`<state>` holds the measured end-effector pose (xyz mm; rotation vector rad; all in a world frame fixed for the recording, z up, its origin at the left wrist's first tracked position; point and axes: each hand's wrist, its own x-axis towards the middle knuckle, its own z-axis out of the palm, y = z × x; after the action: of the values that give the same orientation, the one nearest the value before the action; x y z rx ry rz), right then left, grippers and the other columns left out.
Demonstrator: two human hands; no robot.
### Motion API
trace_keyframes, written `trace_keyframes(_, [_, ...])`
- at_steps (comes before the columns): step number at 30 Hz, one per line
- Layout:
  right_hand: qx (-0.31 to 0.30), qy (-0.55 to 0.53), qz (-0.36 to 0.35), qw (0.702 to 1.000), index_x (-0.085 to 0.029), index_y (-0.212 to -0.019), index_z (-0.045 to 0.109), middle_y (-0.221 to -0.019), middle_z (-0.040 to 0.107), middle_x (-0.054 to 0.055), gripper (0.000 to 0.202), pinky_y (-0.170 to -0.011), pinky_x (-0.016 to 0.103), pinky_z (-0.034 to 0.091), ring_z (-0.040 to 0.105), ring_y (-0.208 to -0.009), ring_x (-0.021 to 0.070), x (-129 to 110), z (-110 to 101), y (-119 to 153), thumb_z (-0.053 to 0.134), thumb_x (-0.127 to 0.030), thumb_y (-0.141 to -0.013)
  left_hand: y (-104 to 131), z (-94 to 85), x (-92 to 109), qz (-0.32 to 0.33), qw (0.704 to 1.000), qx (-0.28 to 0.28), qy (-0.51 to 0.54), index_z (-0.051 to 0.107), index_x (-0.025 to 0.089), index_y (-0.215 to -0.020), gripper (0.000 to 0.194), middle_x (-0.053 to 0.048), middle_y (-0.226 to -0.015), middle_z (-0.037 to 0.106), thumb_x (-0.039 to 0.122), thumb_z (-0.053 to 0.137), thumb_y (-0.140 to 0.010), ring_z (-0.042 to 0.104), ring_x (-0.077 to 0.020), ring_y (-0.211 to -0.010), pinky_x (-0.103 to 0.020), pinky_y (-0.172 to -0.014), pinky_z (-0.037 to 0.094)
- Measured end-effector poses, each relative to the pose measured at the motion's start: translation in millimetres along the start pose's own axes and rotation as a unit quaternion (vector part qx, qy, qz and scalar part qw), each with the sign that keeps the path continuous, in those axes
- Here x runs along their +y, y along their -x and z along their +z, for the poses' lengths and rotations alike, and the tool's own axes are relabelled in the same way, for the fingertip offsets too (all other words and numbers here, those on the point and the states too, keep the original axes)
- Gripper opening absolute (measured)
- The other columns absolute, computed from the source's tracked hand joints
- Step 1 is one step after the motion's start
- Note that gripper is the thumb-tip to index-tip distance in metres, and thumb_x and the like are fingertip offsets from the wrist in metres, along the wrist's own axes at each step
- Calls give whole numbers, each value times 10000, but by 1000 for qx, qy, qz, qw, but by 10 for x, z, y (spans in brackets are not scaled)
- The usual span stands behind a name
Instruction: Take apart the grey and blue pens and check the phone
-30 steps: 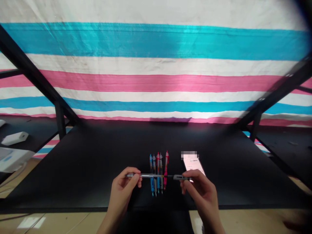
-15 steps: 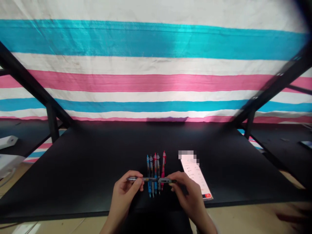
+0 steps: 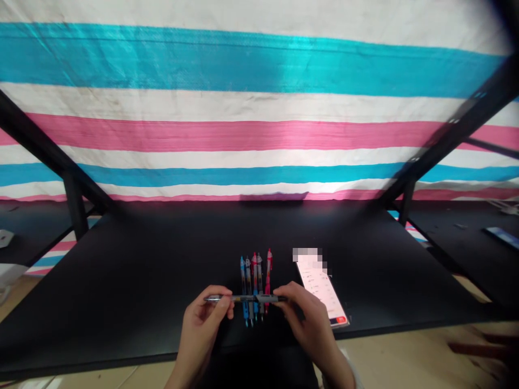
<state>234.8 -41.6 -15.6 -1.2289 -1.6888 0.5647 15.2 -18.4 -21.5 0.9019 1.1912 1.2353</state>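
Left hand (image 3: 205,319): low in the frame, a bit left of the middle, fingers pinching the left end of the pen.
Right hand (image 3: 306,319): low in the frame, a bit right of the middle, fingers pinching the right end of the pen.
Pen (image 3: 245,298): thin and grey, lying flat between both hands, just above the row of pens.
Row of pens (image 3: 254,286): five, blue, grey and pink, side by side on the black table (image 3: 141,270), low middle.
Card (image 3: 320,286): white with a red corner, just right of the row, beside the right hand.
Striped sheet (image 3: 259,108): blue, pink and white, filling the top of the frame.
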Motion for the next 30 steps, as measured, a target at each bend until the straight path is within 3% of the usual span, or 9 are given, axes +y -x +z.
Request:
trace_keyframes(4, [-10, 25, -39, 999, -218, -975, 697, -772, 694, 50, 185, -606, 279, 497, 646, -689, 189, -57, -17, -49, 516, -205, -1011, 4, 15, 9, 4, 1000, 10, -2, 715, 183, -808, 319, 11, -574, 615, 479, 815, -743, 556, -134, -572, -234, -598, 431])
trace_keyframes(8, [-20, 76, -38, 996, -215, -714, 642, -602, 568, 21, 406, -524, 279, 394, 542, -579, 173, -98, -41, -90, 441, -303, -1055, 15, 22, 11, 5, 1000, 7, -18, 722, 181, -824, 317, -2, -598, 635, 470, 818, -736, 575, -148, -595, -248, -616, 439])
trace_keyframes(9, [-20, 72, -31, 997, -216, -732, 653, -609, 582, 21, 405, -526, 276, 403, 555, -583, 175, -90, -39, -85, 441, -330, -1058, 17, 22, 10, 8, 1000, 6, -20, 723, 181, -822, 315, -3, -600, 637, 469, 818, -735, 576, -150, -597, -251, -619, 440])
trace_keyframes(13, [-14, 22, 11, 1000, -233, -1152, 664, -902, 743, 55, 204, -658, 274, 529, 688, -743, 195, -17, -2, -22, 558, -341, -1015, 19, 27, -4, 13, 1000, 13, -7, 721, 185, -819, 308, 4, -586, 623, 468, 814, -745, 566, -145, -597, -246, -624, 441])
trace_keyframes(15, [-5, 19, 11, 1000, -234, -1107, 654, -921, 736, 56, 152, -679, 270, 530, 690, -766, 190, -3, 9, 1, 537, -268, -1015, 19, 26, -16, 10, 1000, 13, -1, 721, 185, -822, 306, 6, -590, 623, 465, 815, -747, 563, -141, -597, -242, -625, 441])
trace_keyframes(19, [-45, 48, -3, 998, -221, -855, 635, -728, 638, 21, 211, -592, 272, 452, 614, -661, 178, -45, -6, -14, 511, -254, -1024, 17, 11, -23, 11, 1000, 17, 9, 724, 185, -826, 303, 12, -593, 614, 460, 822, -746, 555, -135, -598, -236, -621, 441])
trace_keyframes(24, [-44, 42, -11, 998, -215, -1071, 640, -815, 673, 33, 111, -610, 270, 472, 622, -679, 177, -26, 12, -26, 575, -272, -1001, 8, 2, 15, 17, 999, 35, 15, 735, 182, -817, 311, 13, -607, 611, 461, 839, -727, 548, -127, -597, -230, -616, 444])
trace_keyframes(30, [-52, 104, -28, 993, -202, -941, 628, -757, 650, 31, 174, -580, 270, 414, 605, -660, 175, -7, 63, -39, 494, -248, -1042, 19, 19, 25, 20, 998, 49, 20, 732, 170, -785, 338, 13, -582, 594, 479, 848, -713, 535, -118, -574, -220, -582, 427])
